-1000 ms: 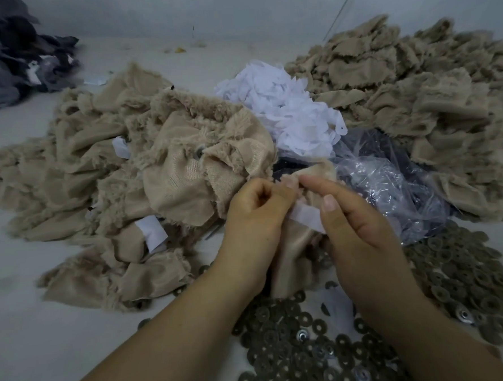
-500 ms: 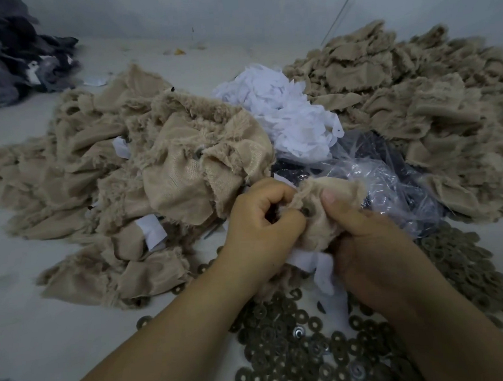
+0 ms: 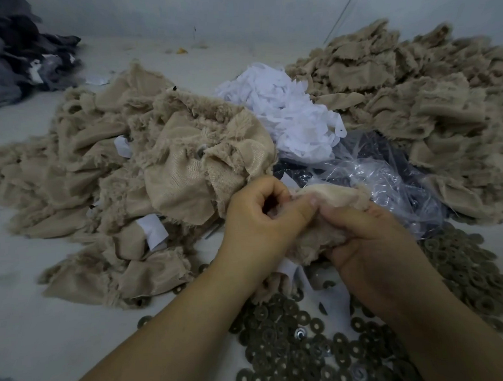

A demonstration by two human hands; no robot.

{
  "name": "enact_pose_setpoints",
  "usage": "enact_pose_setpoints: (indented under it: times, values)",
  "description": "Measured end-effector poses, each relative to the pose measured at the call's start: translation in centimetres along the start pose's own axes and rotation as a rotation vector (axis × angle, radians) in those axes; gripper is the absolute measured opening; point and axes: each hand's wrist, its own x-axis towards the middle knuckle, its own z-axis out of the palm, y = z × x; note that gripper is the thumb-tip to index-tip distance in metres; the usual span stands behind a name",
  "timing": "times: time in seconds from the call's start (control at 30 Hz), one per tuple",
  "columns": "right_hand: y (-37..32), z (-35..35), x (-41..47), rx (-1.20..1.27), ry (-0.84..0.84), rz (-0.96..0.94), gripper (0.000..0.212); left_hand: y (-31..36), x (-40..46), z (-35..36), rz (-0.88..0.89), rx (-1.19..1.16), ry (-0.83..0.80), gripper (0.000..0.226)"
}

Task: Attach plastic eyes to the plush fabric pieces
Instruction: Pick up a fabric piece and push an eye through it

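A beige plush fabric piece (image 3: pixel 337 198) is bunched between both hands just above the table. My left hand (image 3: pixel 259 219) grips its left end, fingers curled in a fist over it. My right hand (image 3: pixel 368 239) holds the piece from below and the right, thumb pressed on top near the left hand. White backing paper (image 3: pixel 290 269) hangs under the piece. No plastic eye shows; whatever sits between my fingers is hidden. Several dark ring washers (image 3: pixel 286 338) lie spread on the table under my wrists.
A heap of beige plush pieces (image 3: pixel 161 172) lies to the left, one showing a metal stud (image 3: pixel 201 150). Another beige heap (image 3: pixel 415 98) fills the right. White paper scraps (image 3: pixel 286 111) and a clear plastic bag (image 3: pixel 370 180) sit behind my hands. Dark fabric (image 3: pixel 9 58) is piled far left.
The flat piece and its white paper, pinched up between fingertips, got folded and bunched. My left hand curled into a fist on it and my right hand moved under it.
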Motion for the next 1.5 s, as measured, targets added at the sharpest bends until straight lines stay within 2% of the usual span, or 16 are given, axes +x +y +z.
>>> enact_pose_setpoints:
  times: [0.17,0.27,0.53,0.63,0.7,0.77,0.87,0.97,1.13,1.2,1.37,1.47,1.5]
  values:
    - [0.1,0.1,0.0,-0.042,0.033,0.055,0.051,0.2,-0.4,0.1,0.163,0.179,-0.081,0.016]
    - [0.1,0.2,0.0,-0.071,0.069,0.044,0.046,0.2,-0.5,0.3,0.231,0.219,-0.091,0.012]
    - [0.3,-0.1,0.3,0.056,0.095,0.127,0.039,-0.1,-0.1,0.0,0.042,0.019,-0.069,0.012]
    - [0.3,-0.2,0.4,0.083,0.120,0.163,0.043,0.4,0.0,-0.2,0.070,0.045,-0.106,0.010]
    - [0.2,-0.3,0.6,0.086,0.145,0.146,0.049,1.3,0.2,-0.9,0.167,0.104,-0.145,0.006]
    - [0.1,-0.5,0.7,0.094,0.158,0.123,0.053,2.0,0.5,-2.0,0.250,0.175,-0.286,0.006]
    - [0.0,-0.6,0.8,0.105,0.190,0.110,0.051,2.8,0.8,-3.2,0.200,0.379,-0.592,0.013]
    - [0.2,-0.6,0.8,0.063,0.232,0.093,0.046,2.9,0.6,-3.4,0.180,0.616,-0.696,0.021]
    - [0.3,-0.8,0.8,0.053,0.247,0.074,0.043,3.1,0.9,-4.5,0.137,0.621,-0.857,0.042]
    - [0.3,-0.8,0.8,0.053,0.261,0.071,0.041,2.9,0.8,-4.4,0.141,0.669,-0.873,0.043]
    - [0.5,-0.9,1.0,0.015,0.267,0.049,0.039,2.3,0.5,-3.8,0.199,0.727,-0.838,0.024]
    - [0.7,-1.0,0.9,-0.014,0.253,0.035,0.046,2.5,0.6,-3.5,0.160,0.506,-0.700,0.005]
    - [0.8,-1.0,0.8,-0.024,0.235,0.016,0.046,2.6,0.6,-3.3,0.147,0.422,-0.634,0.005]
